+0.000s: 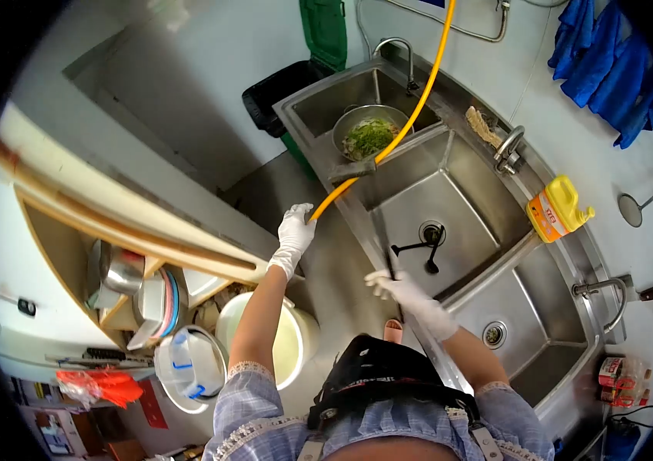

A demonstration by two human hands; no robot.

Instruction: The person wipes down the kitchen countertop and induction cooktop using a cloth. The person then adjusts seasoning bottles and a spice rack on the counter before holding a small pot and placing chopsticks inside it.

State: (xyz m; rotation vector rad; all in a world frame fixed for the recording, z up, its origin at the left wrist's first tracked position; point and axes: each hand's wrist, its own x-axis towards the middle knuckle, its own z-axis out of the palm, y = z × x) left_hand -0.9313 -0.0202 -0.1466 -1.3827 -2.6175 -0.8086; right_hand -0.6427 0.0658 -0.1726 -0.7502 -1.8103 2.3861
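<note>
My left hand (295, 230), in a white glove, is closed around the lower end of a long yellow tube (428, 88); I cannot tell whether it is a hose or a pole. A grey block-like piece (352, 172) crosses the tube near the sink edge. My right hand (411, 300), also gloved, is smeared by motion beside the steel sink. A thin dark rod (382, 238) runs to its fingers, but their grip is unclear. Beyond the tube, a metal pot (339, 137) in the far basin holds chopped greens (372, 135).
Black utensils (432, 265) lie in the middle sink basin (468, 192). A yellow jug (557, 209) stands on the right ledge. Left are a white bucket (311, 326), a lidded tub (188, 365) and shelves (203, 250). A green bin (325, 31) stands behind.
</note>
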